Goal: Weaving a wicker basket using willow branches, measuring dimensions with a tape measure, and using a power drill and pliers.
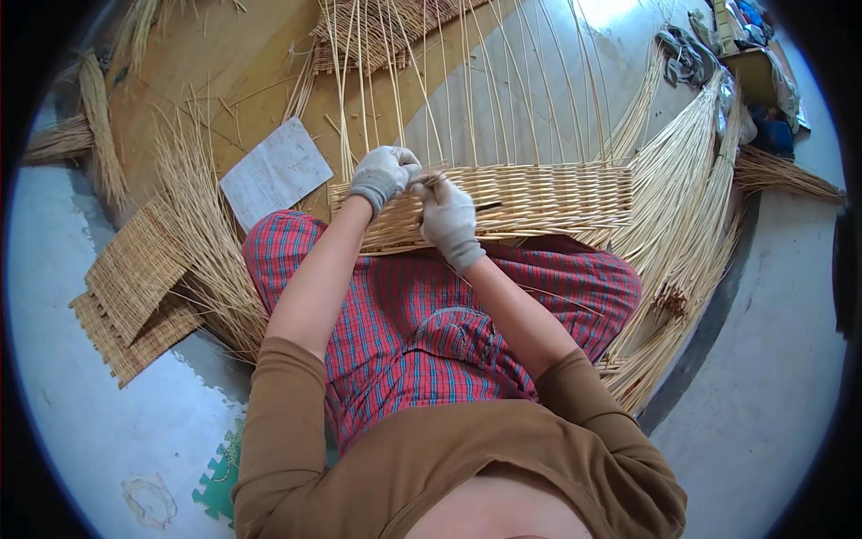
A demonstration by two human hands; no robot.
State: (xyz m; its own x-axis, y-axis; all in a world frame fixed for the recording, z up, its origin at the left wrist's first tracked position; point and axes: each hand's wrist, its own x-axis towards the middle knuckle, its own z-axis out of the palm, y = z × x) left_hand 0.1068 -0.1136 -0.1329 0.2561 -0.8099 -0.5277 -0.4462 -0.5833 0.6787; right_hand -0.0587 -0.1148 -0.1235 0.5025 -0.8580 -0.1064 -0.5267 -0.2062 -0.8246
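Wickerwork, seated worker, head view. The woven wicker panel, pale and close-set, lies crosswise at the front of the lap, its lower edge by the checked trousers; long bare stakes run from its far edge toward the top of the view. L hand, in a whitish knit glove, is at the far edge nr the panel's L end, fingers curled tog.; cannot tell exactly what they pinch. R hand, gloved likewise, is just beside it & a bit lower, over the panel, closed around a slim dark tool that sticks out to the R; tool type unclear. A brownish tuft of strand shows betw. the two. To L: a white paper sheet w/ faint marks, a loose sheaf of rods, & two overlapping woven squares on the floor. To R: a large fanned bundle of pale rods, w/ a shorter brown bundle beyond. Top ctr.: another woven piece, browner, partly behind the stakes. Lower L: green foam mat, jigsaw-edged, nr the sleeve.
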